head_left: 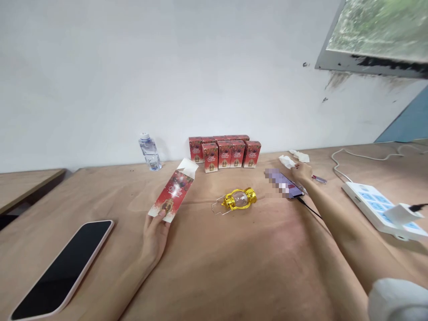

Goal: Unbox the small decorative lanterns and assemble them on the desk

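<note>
My left hand [155, 234] rests on the wooden table [234, 267] and grips the near end of a flattened red carton [174, 191] that points away from me. A small gold lantern [238, 199] lies on its side in the middle of the table, apart from both hands. My right hand [302, 171] reaches far out to the right and lies on the end of a phone [284, 184] with a lit screen and a cable plugged in; its fingers are bent over it.
Several red boxes [224, 154] stand in rows against the white wall. A water bottle [150, 152] is left of them. A dark phone [63, 267] lies near left. A white power strip [381, 207], crumpled tissues [294, 158] and a pen [319, 179] are on the right.
</note>
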Demonstrator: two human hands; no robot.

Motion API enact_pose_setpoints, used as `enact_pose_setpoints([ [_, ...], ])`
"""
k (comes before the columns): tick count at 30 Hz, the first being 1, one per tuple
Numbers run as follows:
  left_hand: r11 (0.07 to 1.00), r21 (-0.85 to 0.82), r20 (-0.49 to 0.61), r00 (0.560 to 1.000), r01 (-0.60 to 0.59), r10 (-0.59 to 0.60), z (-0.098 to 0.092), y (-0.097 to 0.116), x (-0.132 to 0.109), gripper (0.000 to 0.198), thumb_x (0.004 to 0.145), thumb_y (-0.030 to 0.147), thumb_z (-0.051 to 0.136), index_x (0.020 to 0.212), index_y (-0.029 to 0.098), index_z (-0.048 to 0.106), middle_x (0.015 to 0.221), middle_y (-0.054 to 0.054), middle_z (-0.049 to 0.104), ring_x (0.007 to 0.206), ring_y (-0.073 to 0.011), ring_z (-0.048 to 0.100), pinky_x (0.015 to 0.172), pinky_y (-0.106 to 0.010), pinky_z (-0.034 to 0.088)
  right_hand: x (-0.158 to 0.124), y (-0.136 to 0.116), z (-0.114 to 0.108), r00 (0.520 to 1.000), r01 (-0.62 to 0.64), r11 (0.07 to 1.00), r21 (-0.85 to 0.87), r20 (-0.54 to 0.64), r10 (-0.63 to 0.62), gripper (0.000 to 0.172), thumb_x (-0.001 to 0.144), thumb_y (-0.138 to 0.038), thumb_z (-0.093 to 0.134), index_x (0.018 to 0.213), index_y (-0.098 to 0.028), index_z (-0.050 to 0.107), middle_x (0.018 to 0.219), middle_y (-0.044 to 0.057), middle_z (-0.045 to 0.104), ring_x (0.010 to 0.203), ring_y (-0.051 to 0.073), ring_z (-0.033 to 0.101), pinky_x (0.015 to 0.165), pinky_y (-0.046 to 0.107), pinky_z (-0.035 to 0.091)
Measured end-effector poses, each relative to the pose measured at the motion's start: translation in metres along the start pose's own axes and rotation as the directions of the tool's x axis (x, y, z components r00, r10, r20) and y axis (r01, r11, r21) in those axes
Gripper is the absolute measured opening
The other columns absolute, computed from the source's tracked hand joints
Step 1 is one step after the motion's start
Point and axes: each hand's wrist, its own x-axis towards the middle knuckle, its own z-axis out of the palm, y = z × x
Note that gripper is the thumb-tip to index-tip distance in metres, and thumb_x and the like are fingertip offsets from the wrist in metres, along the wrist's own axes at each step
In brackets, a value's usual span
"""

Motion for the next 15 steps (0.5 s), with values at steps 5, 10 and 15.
enact_pose_setpoints([
  [5, 0.999, 0.030, -0.008, 1.000, 0.023, -0.023, -0.001, 0.000, 0.000, 0.041, 0.060, 0.032, 0.076, 0.097, 0.023, 0.061, 0.113, 0.000, 0.062, 0.115, -0.0204, 0.052, 0.098, -0.035, 0.045, 0.009, -0.013, 0.009, 0.997, 0.037, 0.983, 0.183, 0.060, -0.049, 0.050, 0.074, -0.013, 0.057, 0.123, -0.005, 0.047, 0.111, 0.021, 0.060, 0.105, 0.026, 0.055, 0.089, 0.037, 0.040],
  [10, 0.999, 0.052, 0.000, 1.000, 0.003, -0.003, 0.000, -0.001, 0.000, 0.044, 0.059, 0.034, 0.078, 0.098, 0.024, 0.061, 0.114, 0.000, 0.062, 0.111, -0.0210, 0.055, 0.099, -0.037, 0.044, 0.000, -0.040, 0.008, 0.991, 0.113, 0.937, 0.332, 0.034, -0.131, 0.051, 0.075, -0.008, 0.050, 0.125, -0.008, 0.040, 0.123, 0.020, 0.053, 0.108, 0.021, 0.054, 0.094, 0.034, 0.039],
  [15, 0.987, 0.122, -0.004, 0.994, -0.105, 0.107, -0.006, -0.007, 0.002, 0.043, 0.059, 0.036, 0.079, 0.094, 0.022, 0.058, 0.108, -0.002, 0.063, 0.108, -0.0210, 0.057, 0.095, -0.035, 0.045, -0.116, -0.094, 0.016, 0.954, 0.263, 0.722, 0.640, -0.061, -0.293, 0.031, 0.081, -0.015, 0.045, 0.112, -0.016, 0.042, 0.113, 0.011, 0.056, 0.093, 0.016, 0.058, 0.084, 0.033, 0.047],
])
